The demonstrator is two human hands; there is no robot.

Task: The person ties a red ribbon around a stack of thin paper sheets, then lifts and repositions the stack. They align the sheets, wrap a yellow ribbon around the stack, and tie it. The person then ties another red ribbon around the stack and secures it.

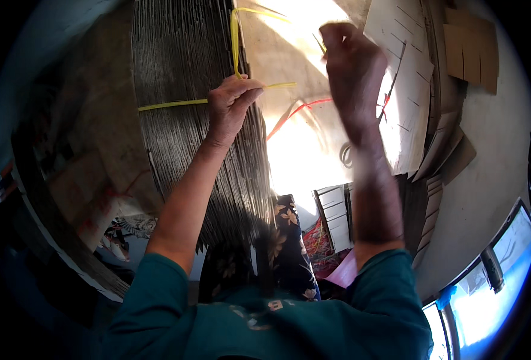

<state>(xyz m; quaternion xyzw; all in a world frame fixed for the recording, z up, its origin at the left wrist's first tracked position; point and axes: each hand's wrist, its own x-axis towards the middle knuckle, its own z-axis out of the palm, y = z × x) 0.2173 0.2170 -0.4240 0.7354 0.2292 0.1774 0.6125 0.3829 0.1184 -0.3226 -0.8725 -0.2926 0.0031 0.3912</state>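
A tall stack of grey-brown cardboard sheets [181, 66], their edges facing up, lies in front of me. A yellow plastic strap [172, 106] crosses it. My left hand [232, 105] pinches this strap between thumb and fingers at the stack's right edge. A short loose end sticks out to the right, and a folded length rises from the hand along the edge, then bends right. My right hand [355, 66] is raised over the sunlit table [301, 54], fingers closed, with a bit of yellow strap at the fingertips. Glare hides part of the strap between the hands.
A red strap [301, 109] lies across the table under my right arm. Dark rings like scissor handles [346, 154] lie beside my right forearm. Slotted cardboard sheets [397, 90] stand at the right. Tangled red strands [319, 246] lie low beside my patterned trousers [289, 240].
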